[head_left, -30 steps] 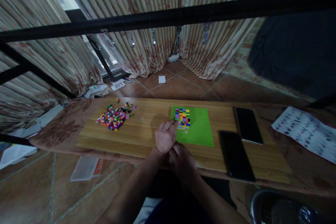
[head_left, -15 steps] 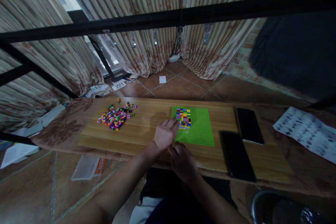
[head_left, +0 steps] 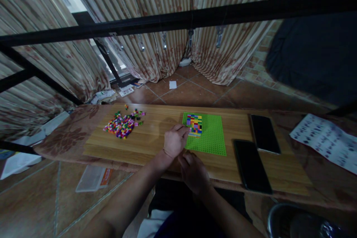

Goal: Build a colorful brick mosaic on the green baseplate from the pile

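Observation:
A green studded baseplate [head_left: 213,134] lies on the wooden board, and a block of multicoloured toy bricks [head_left: 195,123] is built on its left part. My left hand [head_left: 175,141] is at the block's near left edge, its fingers closed and pressed together; whatever is between the fingertips is hidden. Just below it, close to the baseplate's near left corner, my right hand [head_left: 194,170] rests with curled fingers. What these fingers hold, if anything, does not show. Farther left is a heap of small loose bricks [head_left: 119,125], with several strays on its right side.
Two dark phones [head_left: 252,165] lie on the right of the wooden board [head_left: 156,119]. A printed sheet [head_left: 326,139] is beyond its right end. On the floor are a clear plastic box [head_left: 90,178] and papers. A black metal bar [head_left: 167,22] crosses in front of the curtains.
The baseplate with its brick block has shifted slightly left. My left hand's fingers have drawn in and its wrist has moved a little. My right hand stays nearly where it was.

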`<state>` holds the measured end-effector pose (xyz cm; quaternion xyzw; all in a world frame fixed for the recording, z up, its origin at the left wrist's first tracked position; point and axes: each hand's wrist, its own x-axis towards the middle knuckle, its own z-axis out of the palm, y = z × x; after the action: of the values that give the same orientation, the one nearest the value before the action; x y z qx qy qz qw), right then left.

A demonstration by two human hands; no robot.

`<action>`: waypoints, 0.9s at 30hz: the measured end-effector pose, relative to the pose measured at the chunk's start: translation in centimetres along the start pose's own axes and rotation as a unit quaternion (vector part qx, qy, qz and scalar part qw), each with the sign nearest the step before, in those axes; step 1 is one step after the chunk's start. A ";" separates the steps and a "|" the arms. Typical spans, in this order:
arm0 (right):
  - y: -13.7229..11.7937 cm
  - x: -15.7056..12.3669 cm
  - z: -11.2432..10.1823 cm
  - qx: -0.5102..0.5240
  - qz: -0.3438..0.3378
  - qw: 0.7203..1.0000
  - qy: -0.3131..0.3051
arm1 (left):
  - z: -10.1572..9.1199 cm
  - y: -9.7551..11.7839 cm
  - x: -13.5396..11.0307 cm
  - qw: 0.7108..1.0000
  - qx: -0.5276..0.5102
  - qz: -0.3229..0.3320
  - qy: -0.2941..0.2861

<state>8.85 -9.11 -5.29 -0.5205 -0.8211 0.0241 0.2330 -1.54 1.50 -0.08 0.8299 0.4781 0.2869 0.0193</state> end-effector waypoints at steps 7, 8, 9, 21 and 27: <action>0.1 -0.1 0.1 0.001 -0.005 1.000 0.013 | 0.4 -0.5 -0.3 0.999 -0.036 0.006 0.009; 0.1 -0.1 0.1 0.000 -0.007 1.000 0.013 | 0.5 -0.5 -0.4 0.999 -0.032 0.007 0.011; 0.1 -0.1 0.1 -0.001 -0.009 1.000 0.012 | 0.5 -0.5 -0.4 0.999 -0.028 0.007 0.014; 0.2 -0.2 0.2 0.002 -0.011 1.000 0.014 | 1.1 -0.9 -0.8 0.999 -0.013 0.023 0.031; 0.2 -0.2 0.2 0.012 -0.013 1.000 0.019 | 1.0 -0.8 -0.9 0.999 -0.005 0.044 0.023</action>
<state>9.05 -9.18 -5.60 -0.5073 -0.8230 0.0208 0.2548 -2.00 1.47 -1.56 0.8432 0.4399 0.3090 -0.0004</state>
